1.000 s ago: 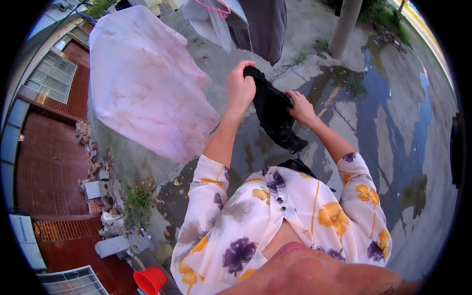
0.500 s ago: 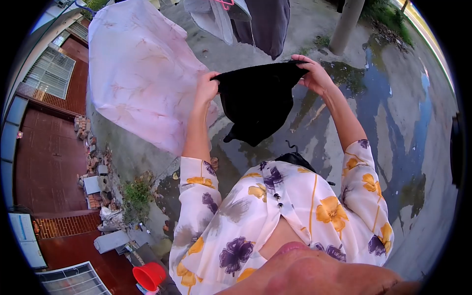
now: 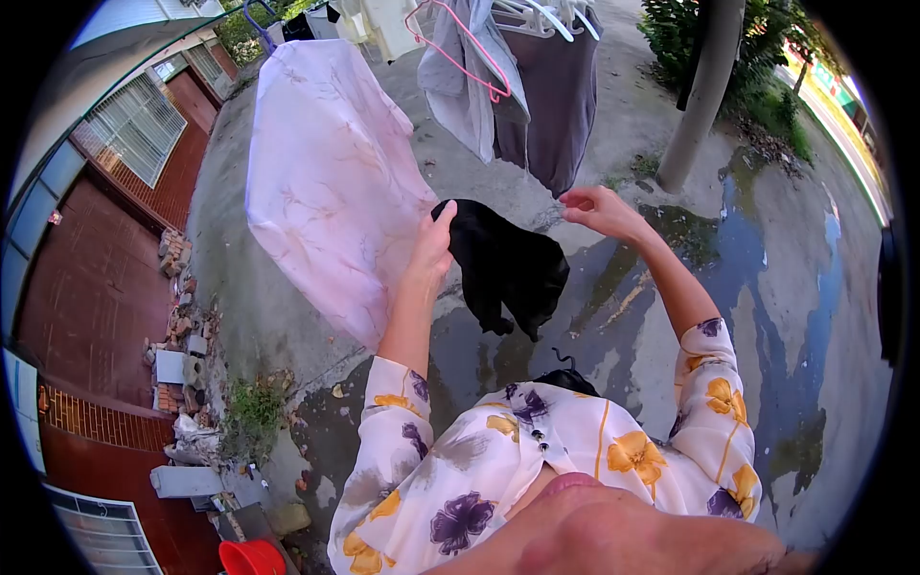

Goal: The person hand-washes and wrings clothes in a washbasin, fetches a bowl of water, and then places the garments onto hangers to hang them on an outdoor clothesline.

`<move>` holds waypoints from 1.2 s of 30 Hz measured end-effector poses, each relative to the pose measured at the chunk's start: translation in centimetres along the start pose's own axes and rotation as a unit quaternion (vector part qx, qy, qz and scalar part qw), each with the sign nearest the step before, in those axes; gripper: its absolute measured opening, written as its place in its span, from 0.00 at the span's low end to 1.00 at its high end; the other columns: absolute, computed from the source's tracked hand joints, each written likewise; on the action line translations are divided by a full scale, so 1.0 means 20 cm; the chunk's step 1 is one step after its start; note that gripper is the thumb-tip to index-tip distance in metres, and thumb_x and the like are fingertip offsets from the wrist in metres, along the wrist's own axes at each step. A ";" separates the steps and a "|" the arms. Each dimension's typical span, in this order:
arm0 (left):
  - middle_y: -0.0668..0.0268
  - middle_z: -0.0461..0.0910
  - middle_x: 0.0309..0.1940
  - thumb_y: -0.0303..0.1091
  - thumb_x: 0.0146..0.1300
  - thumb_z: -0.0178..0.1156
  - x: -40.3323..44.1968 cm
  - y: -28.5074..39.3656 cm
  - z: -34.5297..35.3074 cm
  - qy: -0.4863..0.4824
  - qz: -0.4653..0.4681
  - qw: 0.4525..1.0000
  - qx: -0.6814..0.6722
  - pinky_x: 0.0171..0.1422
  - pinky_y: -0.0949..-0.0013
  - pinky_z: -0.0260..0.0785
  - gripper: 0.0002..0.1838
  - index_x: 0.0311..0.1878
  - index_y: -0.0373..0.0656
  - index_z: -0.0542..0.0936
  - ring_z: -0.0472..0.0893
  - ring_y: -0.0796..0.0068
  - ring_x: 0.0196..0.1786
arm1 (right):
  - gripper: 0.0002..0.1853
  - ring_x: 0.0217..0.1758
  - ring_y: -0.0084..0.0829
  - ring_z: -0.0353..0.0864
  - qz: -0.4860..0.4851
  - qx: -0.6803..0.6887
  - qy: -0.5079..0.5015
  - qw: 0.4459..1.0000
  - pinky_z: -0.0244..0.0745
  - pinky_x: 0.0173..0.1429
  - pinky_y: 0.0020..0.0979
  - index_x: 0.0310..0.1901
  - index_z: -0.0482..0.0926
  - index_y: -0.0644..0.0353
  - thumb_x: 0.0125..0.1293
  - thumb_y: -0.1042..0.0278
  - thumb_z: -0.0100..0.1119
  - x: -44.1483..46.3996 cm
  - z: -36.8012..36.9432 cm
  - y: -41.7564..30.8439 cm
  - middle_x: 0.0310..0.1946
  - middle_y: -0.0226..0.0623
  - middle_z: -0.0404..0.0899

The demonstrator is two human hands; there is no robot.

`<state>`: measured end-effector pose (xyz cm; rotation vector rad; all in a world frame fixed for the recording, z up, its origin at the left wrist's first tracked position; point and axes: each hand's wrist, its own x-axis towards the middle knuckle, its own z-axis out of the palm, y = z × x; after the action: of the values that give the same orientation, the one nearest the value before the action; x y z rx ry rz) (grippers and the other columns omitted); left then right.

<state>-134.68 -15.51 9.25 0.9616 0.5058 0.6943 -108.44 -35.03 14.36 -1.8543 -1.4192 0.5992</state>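
A black cloth garment [image 3: 508, 268] hangs from my left hand [image 3: 433, 244], whose fingers and thumb are closed on its upper left edge. Its free side droops and folds to the right; what kind of garment it is cannot be made out. My right hand [image 3: 602, 213] is off the black garment, thumb and fingertips pinched at the lower corner of a dark grey garment [image 3: 551, 105], which hangs from above. Beside my left forearm hangs a pale pink patterned cloth [image 3: 331, 172], partly behind that arm.
A pink hanger [image 3: 470, 62] and white hangers [image 3: 546, 14] hold laundry overhead, with a light grey garment [image 3: 460, 86] among it. A pole [image 3: 704, 105] rises at the right. Puddles [image 3: 757, 287] lie on the concrete. Bricks [image 3: 172, 254] and a red bucket [image 3: 251, 558] are at left.
My right hand has let go of the black garment and moved to the dark grey one's corner. The black garment now hangs from my left hand alone. The view has tilted upward.
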 end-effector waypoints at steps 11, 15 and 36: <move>0.55 0.84 0.33 0.34 0.55 0.65 0.00 -0.31 -0.03 0.063 0.209 0.876 0.430 0.47 0.59 0.73 0.15 0.40 0.31 0.77 0.83 0.57 0.39 | 0.19 0.36 0.45 0.86 -0.130 -0.266 0.356 0.887 0.80 0.43 0.43 0.49 0.81 0.59 0.67 0.53 0.56 0.54 -0.11 -0.96 0.31 0.44 0.85; 0.41 0.81 0.39 0.34 0.58 0.61 -0.16 -0.17 0.00 0.026 0.247 0.826 0.505 0.53 0.51 0.73 0.20 0.51 0.33 0.76 0.80 0.40 0.48 | 0.15 0.35 0.56 0.84 -0.147 -0.158 0.369 0.904 0.78 0.41 0.54 0.42 0.81 0.58 0.68 0.56 0.52 0.69 -0.10 -0.92 0.30 0.52 0.84; 0.53 0.83 0.39 0.28 0.62 0.58 -0.17 0.23 0.20 0.099 0.359 0.678 0.633 0.48 0.53 0.74 0.10 0.45 0.41 0.84 0.82 0.48 0.43 | 0.17 0.23 0.09 0.53 -0.221 0.393 0.300 0.841 0.47 0.26 0.20 0.49 0.83 0.62 0.76 0.57 0.53 0.23 0.22 -0.67 0.21 0.13 0.63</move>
<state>-135.77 -18.35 15.47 2.5238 0.8266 1.1742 -118.73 -27.61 22.20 -0.8836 -0.9066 0.2517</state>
